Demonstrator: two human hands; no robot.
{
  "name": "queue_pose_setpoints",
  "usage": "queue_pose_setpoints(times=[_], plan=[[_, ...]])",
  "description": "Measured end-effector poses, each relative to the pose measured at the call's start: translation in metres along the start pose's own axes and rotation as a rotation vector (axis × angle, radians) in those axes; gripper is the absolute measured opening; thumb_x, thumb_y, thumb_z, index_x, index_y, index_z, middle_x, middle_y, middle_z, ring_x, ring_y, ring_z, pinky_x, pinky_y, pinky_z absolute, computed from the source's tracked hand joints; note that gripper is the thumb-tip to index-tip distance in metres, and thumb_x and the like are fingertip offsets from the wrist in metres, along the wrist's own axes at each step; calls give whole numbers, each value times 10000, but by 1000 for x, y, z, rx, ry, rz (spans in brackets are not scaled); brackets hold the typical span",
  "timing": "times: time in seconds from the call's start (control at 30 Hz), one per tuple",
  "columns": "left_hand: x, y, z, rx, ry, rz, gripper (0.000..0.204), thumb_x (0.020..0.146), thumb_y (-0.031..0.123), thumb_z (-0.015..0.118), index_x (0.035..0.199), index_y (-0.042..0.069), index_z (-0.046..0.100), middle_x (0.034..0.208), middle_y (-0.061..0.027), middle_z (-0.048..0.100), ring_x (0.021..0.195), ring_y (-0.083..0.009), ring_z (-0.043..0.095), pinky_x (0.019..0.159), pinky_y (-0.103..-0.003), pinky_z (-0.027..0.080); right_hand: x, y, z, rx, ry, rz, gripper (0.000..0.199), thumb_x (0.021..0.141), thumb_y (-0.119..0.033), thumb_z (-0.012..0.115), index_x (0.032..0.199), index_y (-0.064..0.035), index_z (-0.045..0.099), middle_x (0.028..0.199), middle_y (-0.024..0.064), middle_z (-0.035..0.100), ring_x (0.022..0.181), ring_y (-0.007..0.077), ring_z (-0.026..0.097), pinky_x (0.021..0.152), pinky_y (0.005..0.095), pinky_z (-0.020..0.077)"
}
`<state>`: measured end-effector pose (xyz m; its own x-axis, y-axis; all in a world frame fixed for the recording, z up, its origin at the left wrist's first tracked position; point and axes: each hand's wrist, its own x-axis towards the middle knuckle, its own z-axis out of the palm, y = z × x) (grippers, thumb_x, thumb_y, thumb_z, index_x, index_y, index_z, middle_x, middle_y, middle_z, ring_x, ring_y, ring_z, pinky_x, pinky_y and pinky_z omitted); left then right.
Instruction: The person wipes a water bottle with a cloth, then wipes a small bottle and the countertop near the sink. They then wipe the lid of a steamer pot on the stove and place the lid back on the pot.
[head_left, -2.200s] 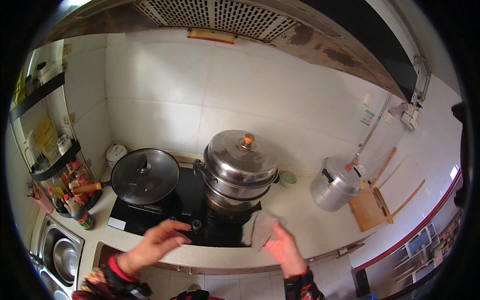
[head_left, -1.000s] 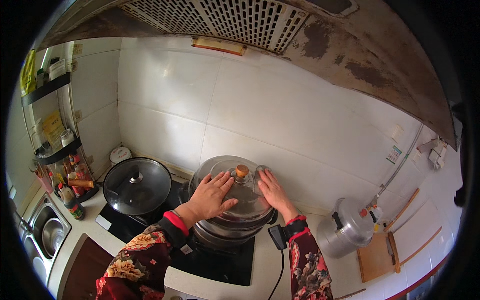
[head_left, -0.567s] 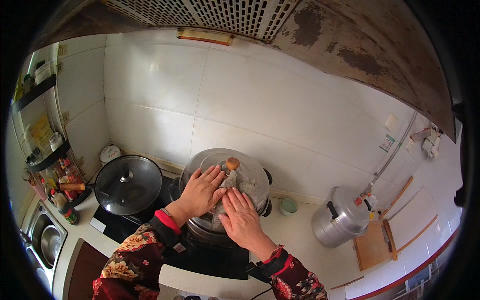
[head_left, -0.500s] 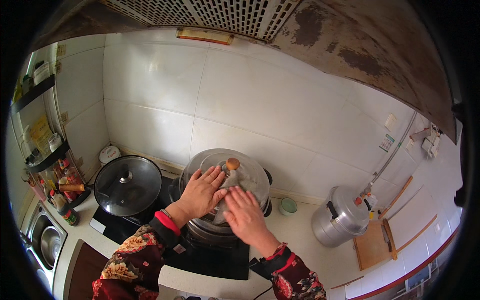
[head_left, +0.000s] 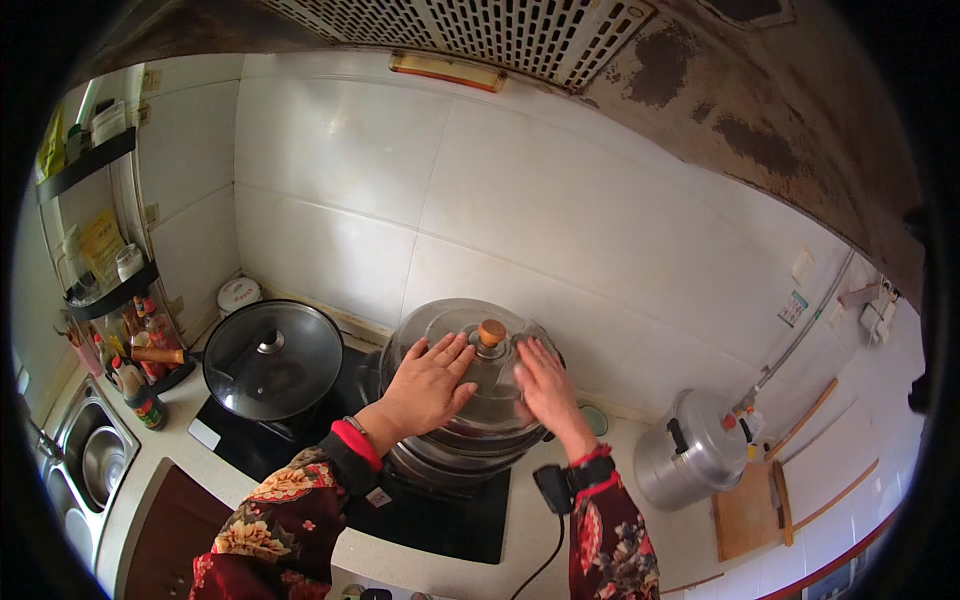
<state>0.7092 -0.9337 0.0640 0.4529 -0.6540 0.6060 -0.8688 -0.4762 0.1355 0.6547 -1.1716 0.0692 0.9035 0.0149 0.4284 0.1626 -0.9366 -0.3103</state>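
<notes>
A large round steamer pot point(head_left: 455, 440) stands on the black cooktop under a see-through domed lid point(head_left: 440, 325) with a round wooden knob point(head_left: 491, 332). My left hand point(head_left: 425, 385) lies flat on the lid, left of the knob, fingers spread and holding nothing. On the lid's right side my right hand point(head_left: 553, 395) presses down with its fingers nearly straight. A thin grey cloth point(head_left: 528, 333) shows at its fingertips; the rest is hidden beneath the hand. A dark strap with a small black box and cable is on my right wrist.
A black pan point(head_left: 273, 360) with a glass lid sits left of the steamer. To the right are a green bowl point(head_left: 595, 420), partly hidden, a silver pressure cooker point(head_left: 690, 450) and a wooden board point(head_left: 745, 515). A sink point(head_left: 85, 460) and bottle shelves point(head_left: 115, 290) line the left.
My right hand has moved right across the lid with the cloth, from in front of the knob to beside it. The left hand stays on the lid. The view has shifted slightly.
</notes>
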Motion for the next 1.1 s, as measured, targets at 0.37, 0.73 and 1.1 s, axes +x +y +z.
queue_pose_setpoints(times=[0.37,0.73,1.1], plan=[[-9,-11,-8,-497,201,-95,599,952,347,530,1416,1,376,1478,-272,303,1363,-433,310,1116,-459,283,39,-55,14,267,135,152,656,832,-220,695,1386,-15,410,1287,251,548,1214,393,509,1001,438,420],[-125,4,-70,-591,397,-272,392,878,135,618,1232,-5,527,1235,-196,522,1135,-358,530,968,-399,442,41,-46,0,248,395,116,368,855,-97,654,1208,-42,566,1149,160,621,1067,320,589,930,395,462],[-173,48,-55,-951,107,-289,294,895,90,608,1177,14,568,1051,-143,606,900,-269,636,760,-333,526,-70,-64,-124,501,700,351,361,945,-104,568,1296,-25,539,1198,64,593,1067,145,537,961,284,408]])
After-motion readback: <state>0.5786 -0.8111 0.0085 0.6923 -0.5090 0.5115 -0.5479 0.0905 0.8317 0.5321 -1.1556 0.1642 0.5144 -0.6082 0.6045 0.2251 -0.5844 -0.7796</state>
